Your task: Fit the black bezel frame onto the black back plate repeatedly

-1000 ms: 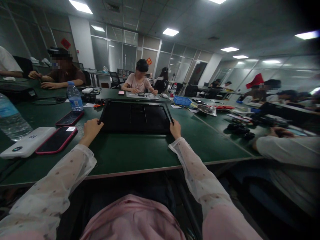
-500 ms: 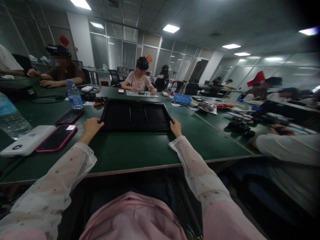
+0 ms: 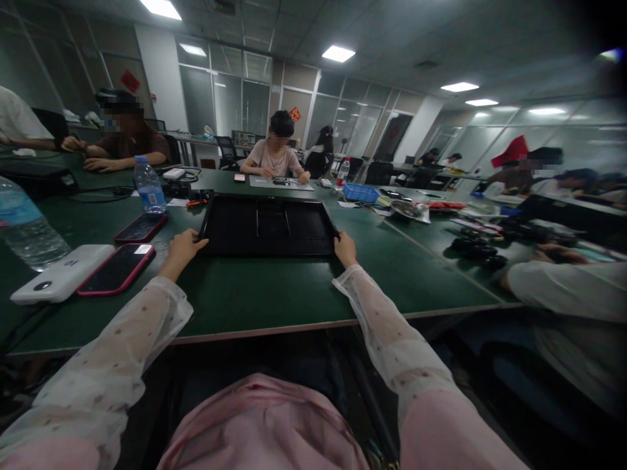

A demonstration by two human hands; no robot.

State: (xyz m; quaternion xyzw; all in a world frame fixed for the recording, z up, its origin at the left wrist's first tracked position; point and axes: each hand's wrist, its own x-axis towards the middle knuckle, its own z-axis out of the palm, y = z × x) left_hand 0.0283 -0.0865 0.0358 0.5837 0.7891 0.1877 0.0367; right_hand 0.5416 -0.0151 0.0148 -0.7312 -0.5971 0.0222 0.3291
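Note:
A black, shallow rectangular tray-like panel [image 3: 230,227] with raised edges lies on the green table [image 3: 274,294] in front of me. Thin metallic lines show on its inner face. At its front left corner, my left hand [image 3: 183,251] has its fingers closed on the edge, thumb toward the inside. My right hand [image 3: 345,248] grips the opposite edge near the front right corner. The fingers under both edges are partly hidden. Sheer dotted sleeves cover my forearms.
Left of the panel are two phones [image 3: 116,269], a white power bank [image 3: 61,274] and water bottles [image 3: 149,188]. A blue basket [image 3: 361,192] and a metal bowl [image 3: 405,209] stand to the right. A person [image 3: 277,153] sits opposite; another sleeve [image 3: 563,284] is close at right.
The whole scene has shifted slightly to the right in view. Both hands keep their hold on the panel, which stays in about the same place on the table.

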